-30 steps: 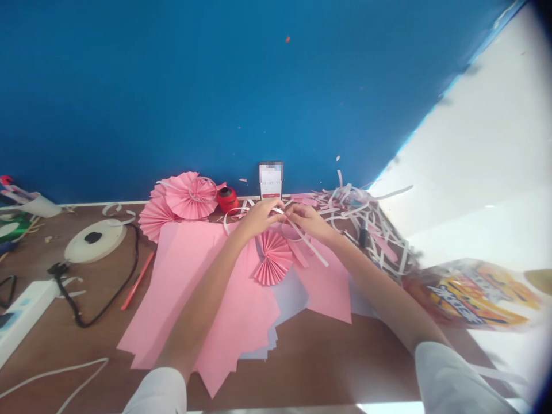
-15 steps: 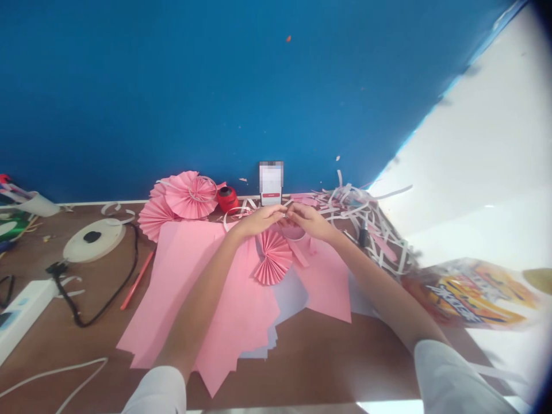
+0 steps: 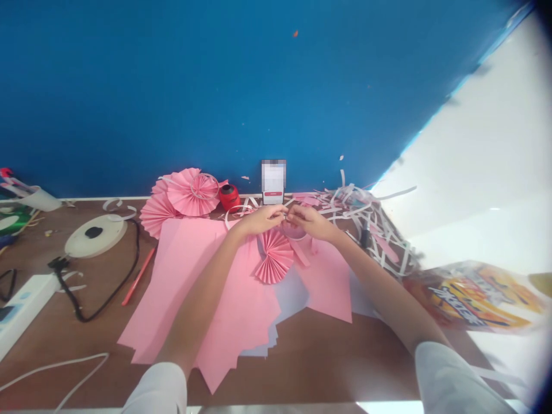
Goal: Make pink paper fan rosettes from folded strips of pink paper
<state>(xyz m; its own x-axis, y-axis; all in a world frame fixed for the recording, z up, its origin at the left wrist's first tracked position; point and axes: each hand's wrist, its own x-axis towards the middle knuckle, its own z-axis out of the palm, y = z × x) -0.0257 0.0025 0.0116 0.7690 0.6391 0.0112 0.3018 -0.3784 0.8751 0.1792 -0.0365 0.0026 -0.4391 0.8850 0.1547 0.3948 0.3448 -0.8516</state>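
Observation:
My left hand [image 3: 264, 219] and my right hand [image 3: 311, 221] meet above the middle of the table, fingertips bent and pressed close together. Whatever lies between the fingers is too small to make out. Just below them is a pleated pink paper fan [image 3: 275, 259], its folds spread in a partial circle. A round, ring-like thing [image 3: 296, 233] shows partly under my right hand, with a narrow pink paper strip [image 3: 301, 253] beside it. Pink paper sheets [image 3: 181, 259] lie beneath my left forearm, over pale bluish-white sheets [image 3: 291, 296].
Pink paper rosettes [image 3: 193, 192] lie at the back left beside a red round object [image 3: 229, 198]. A phone [image 3: 273, 183] leans on the blue wall. Shredded strips [image 3: 366, 213] and a printed plastic bag [image 3: 474, 296] are right. Left: red pen [image 3: 138, 277], black cable [image 3: 137, 247], power strip [image 3: 26, 313].
The view has shifted slightly. My fingertips have moved only a little, and both hands stay together above the pink fan.

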